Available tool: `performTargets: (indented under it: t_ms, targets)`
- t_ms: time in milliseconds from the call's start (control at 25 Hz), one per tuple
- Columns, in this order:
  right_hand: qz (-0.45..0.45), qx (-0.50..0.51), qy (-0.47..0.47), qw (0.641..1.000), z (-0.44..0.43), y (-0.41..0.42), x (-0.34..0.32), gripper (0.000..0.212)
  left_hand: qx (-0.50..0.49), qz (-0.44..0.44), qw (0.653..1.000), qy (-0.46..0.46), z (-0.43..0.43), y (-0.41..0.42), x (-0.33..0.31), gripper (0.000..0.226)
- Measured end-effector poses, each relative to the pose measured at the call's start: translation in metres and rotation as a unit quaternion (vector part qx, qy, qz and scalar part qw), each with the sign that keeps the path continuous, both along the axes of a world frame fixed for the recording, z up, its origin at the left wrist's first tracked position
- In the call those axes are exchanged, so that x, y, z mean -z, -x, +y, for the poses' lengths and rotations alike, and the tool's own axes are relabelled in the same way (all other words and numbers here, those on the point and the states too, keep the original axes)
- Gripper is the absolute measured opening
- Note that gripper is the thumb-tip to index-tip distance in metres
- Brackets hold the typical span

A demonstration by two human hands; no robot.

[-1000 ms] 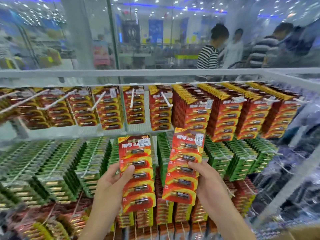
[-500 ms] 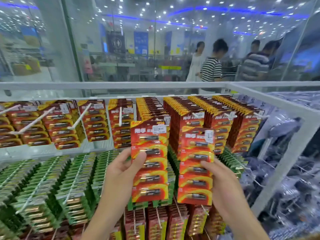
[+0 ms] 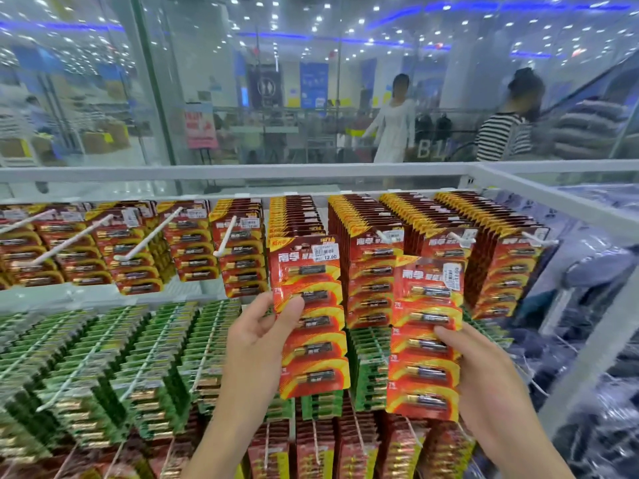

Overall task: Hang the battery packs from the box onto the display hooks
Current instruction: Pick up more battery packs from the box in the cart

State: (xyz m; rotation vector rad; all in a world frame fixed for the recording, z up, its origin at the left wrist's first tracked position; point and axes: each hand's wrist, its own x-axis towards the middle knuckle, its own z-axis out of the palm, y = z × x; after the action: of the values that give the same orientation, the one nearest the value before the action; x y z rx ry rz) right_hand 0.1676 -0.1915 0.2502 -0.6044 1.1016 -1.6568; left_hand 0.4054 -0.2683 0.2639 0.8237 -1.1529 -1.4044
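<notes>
Gripping one red battery strip (image 3: 313, 316) in left hand (image 3: 257, 335), another strip (image 3: 426, 337) in right hand (image 3: 473, 371), both overlapping packed red rows (image 3: 408, 257) on white hooks (image 3: 226, 233), green packs (image 3: 103, 357) crowding below.

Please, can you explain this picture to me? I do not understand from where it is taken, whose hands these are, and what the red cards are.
The camera sits on a person's head and looks forward and down, so you see that person's own bare hands. The left hand holds one red battery pack, raised before the top row of hooks. The right hand holds a second red pack, a little lower. There is no table: a shop display rack carries white hooks with more red packs above and green packs below. Behind the glass, shoppers walk.
</notes>
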Motion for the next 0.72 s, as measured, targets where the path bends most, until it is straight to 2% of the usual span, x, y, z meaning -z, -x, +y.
performTargets:
  t_ms: [120,320,640,720]
  targets:
    - [0.002,0.001,0.005,1.000,0.001,0.003,-0.003,0.043,-0.011,0.004,1.000,0.002,0.003,0.000,0.003,0.033]
    - [0.011,0.018,0.014,1.000,0.007,0.002,-0.010,0.030,-0.014,0.018,1.000,-0.004,0.000,0.001,0.003,0.028]
    - [0.059,-0.001,0.033,0.998,-0.005,-0.009,-0.024,0.022,-0.032,-0.018,0.999,-0.010,-0.032,0.009,0.002,0.019]
    - [0.079,-0.011,0.028,0.996,-0.015,-0.010,-0.026,0.032,-0.040,-0.023,0.999,-0.009,-0.034,0.008,0.006,0.019]
